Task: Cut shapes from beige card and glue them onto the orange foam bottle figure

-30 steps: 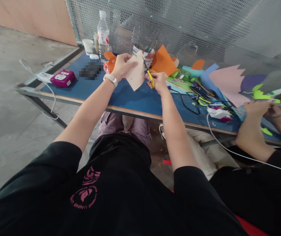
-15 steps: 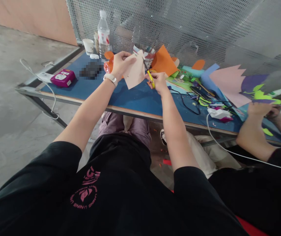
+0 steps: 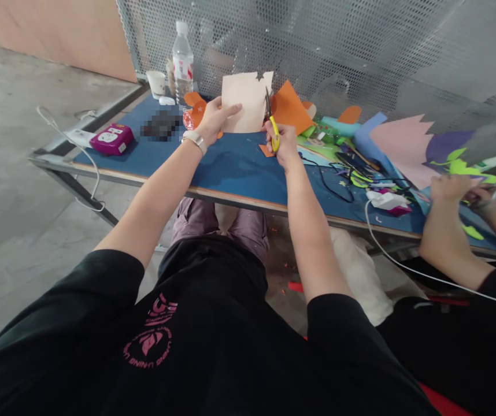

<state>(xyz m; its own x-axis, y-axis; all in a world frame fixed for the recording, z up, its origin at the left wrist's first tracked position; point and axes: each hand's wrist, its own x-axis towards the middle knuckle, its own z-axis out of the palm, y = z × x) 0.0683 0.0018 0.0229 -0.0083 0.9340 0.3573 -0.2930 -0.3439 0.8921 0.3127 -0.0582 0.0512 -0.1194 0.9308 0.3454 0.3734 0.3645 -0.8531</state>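
Note:
My left hand [image 3: 217, 118] pinches the left side of a pale cream sheet of paper [image 3: 248, 95], thumb across its face. The sheet is held up over the blue table [image 3: 234, 167], and a jagged notch shows in its top edge. In my right hand [image 3: 285, 144] is a pair of scissors [image 3: 274, 130] with yellow handles and dark blades pointing up. The blades are at the paper's right edge; whether they touch it I cannot tell. Behind them leans an orange sheet [image 3: 291, 107], and orange cut-outs [image 3: 196, 104] lie beyond my left hand.
Left on the table are a magenta pack [image 3: 111, 138], a paper cup [image 3: 156, 84] and a water bottle [image 3: 182, 66]. Coloured paper, cables and a pink sheet [image 3: 402, 144] crowd the right side. A co-worker's hands [image 3: 451, 188] work there. A mesh panel [image 3: 317, 52] stands behind.
My left hand has turned the cream paper from a slant to nearly upright. The scissors have come away from its top corner and moved slightly right, blades now pointing more upward.

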